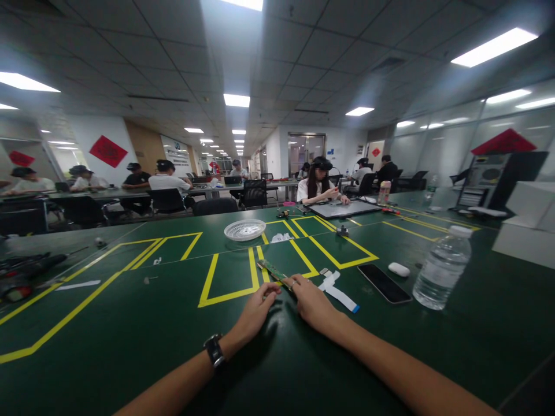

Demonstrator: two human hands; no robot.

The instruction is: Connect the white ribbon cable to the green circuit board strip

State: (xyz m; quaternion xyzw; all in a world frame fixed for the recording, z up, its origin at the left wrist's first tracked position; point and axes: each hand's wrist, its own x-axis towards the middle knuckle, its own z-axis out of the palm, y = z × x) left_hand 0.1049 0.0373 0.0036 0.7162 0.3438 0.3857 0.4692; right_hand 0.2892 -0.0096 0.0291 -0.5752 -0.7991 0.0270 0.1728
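A wide office with a dark tiled ceiling and bright light panels spreads around me, and people sit at tables in the background. In front of me is a dark green tabletop (143,323) marked with yellow tape outlines (228,299).

My right hand (310,300) is closed on a long, narrow green circuit board (273,271), just in front of me near the tape lines; its far end sticks out past my fingers. My left hand (259,306) is beside its near end, fingers curled in. I can't tell whether those fingers touch the board or pinch anything small.

Just right of my right hand lie flat white ribbon cables (340,296), one with a blue end. Farther right are a black smartphone (384,283), a small white oval case (399,269) and a clear plastic water bottle (443,268), standing upright with a white cap. Beyond the board sit a round white perforated basket (245,230), some small white pieces (281,237) and a small dark part (342,231).

On my left, a thin white strip (78,285) lies across the tape, near a red-and-black tool (19,283). Across from me, a person (321,185) in a white top sits behind a large dark flat panel (343,208).
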